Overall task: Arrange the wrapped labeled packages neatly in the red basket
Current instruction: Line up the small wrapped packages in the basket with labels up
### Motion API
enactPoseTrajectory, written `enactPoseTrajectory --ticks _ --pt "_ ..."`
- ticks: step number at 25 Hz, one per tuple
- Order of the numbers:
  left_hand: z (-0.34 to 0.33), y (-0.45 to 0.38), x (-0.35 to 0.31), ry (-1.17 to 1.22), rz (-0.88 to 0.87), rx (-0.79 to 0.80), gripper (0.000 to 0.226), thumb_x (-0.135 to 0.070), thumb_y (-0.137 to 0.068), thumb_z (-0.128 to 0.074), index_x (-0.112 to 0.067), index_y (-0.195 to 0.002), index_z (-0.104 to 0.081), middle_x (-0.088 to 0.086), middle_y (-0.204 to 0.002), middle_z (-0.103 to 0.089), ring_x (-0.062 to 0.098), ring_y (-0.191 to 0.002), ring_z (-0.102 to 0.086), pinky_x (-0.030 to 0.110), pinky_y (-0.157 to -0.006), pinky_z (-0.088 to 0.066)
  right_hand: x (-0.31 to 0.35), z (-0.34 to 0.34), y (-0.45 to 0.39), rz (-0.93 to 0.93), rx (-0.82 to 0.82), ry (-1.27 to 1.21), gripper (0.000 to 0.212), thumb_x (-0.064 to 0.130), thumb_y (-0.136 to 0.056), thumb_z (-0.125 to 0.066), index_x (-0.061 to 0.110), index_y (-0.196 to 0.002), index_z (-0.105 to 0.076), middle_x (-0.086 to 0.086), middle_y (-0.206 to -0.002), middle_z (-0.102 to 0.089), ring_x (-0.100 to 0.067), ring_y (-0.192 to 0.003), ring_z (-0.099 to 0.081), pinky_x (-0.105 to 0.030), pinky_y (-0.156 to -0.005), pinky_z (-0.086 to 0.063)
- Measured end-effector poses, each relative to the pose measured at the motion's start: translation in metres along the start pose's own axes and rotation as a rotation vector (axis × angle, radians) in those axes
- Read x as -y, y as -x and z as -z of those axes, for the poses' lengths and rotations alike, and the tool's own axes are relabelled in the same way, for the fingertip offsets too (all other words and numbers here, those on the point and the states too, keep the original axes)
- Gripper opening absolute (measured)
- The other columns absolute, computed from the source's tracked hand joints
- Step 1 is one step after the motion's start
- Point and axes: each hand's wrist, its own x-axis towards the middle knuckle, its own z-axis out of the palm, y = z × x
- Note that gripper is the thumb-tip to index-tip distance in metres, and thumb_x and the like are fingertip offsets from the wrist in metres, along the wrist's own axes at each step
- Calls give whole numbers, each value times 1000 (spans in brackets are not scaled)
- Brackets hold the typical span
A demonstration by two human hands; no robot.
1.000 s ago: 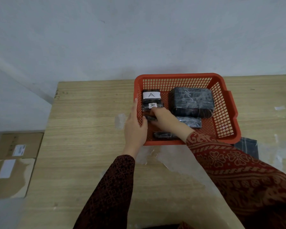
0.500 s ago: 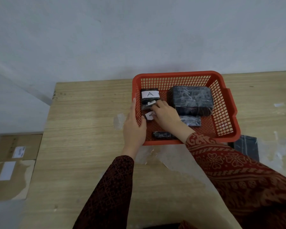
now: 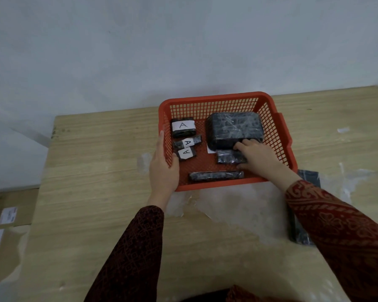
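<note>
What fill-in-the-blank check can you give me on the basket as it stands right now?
1. The left hand grips the ____ wall of the red basket.
2. The number of packages showing a white "A" label is ____.
3. The right hand rests on the small package just in front of the ____ package.
4. The long thin package lies along the basket's ____ wall.

Missing words: left; three; large; near

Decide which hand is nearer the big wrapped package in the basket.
Right. The right hand has fingertips touching the big wrapped package; the left hand grips the red basket's left wall, apart.
</note>
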Motion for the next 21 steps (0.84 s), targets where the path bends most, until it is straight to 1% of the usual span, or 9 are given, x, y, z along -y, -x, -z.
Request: enactPoseTrajectory --ticks 3,5,7,9,12,15,17,18,21 --pt "0 0 0 5 7 6 67 -12 -95 -47 -33 -151 -18 -3 -153 -36 12 -134 -41 38 -111 -38 -4 -1 -3 59 38 32 54 25 -76 -72 16 -123 -47 -8 -119 -58 -27 -110 -56 -39 -84 -50" --pt "1 0 0 -3 17 10 67 -13 -95 -47 -33 -151 -17 -2 -153 -37 14 -134 -42 41 -110 -40 -4 4 -4 93 32 -13 42 24 -81 -65 15 -118 -47 -10 -112 -63 -28 -101 -61 -39 -79 -51" --pt "1 0 0 -6 12 13 67 -13 -95 -46 -34 -151 -17 -2 -153 -37 15 -133 -43 43 -109 -41 2 9 -2 121 9 -160 23 23 -88 -53 12 -109 -51 -11 -101 -66 -28 -89 -63 -38 -75 -52" --pt "2 0 0 -7 0 15 67 -15 -95 -46 -36 -151 -16 -2 -153 -37 16 -133 -44 43 -108 -42 15 13 0 155 44 -355 16 19 -91 -46 10 -102 -53 -8 -98 -60 -26 -87 -59 -35 -74 -47" --pt "3 0 0 -26 1 16 67 -16 -95 -46 -37 -151 -15 -2 -153 -38 16 -133 -45 42 -108 -42 43 10 -7 192 120 -501 20 28 -93 -51 11 -102 -51 -6 -97 -57 -22 -87 -57 -33 -72 -45" --pt "2 1 -2 -30 13 12 68 -15 -94 -46 -36 -151 -15 -2 -151 -40 16 -128 -49 40 -106 -44 65 -1 -23 195 198 -525 26 31 -92 -58 11 -104 -47 -7 -97 -61 -23 -86 -60 -33 -68 -47" --pt "2 2 -2 -19 6 13 69 -15 -94 -47 -38 -150 -15 -2 -150 -41 15 -125 -51 38 -104 -45 77 -5 -32 188 229 -511 30 30 -91 -59 10 -111 -50 -12 -108 -61 -27 -96 -59 -36 -78 -49" --pt "2 2 -1 -19 5 14 69 -14 -94 -47 -38 -150 -15 -1 -150 -42 15 -123 -52 37 -102 -46 82 -6 -35 185 218 -488 33 29 -90 -60 9 -115 -52 -15 -113 -58 -28 -102 -56 -37 -84 -47" --pt "2 1 -1 -17 11 9 68 -14 -94 -47 -34 -151 -16 -1 -148 -43 11 -121 -50 26 -99 -43 93 -11 -40 196 95 -352 39 29 -91 -59 6 -122 -54 -17 -119 -55 -32 -113 -48 -40 -92 -44"
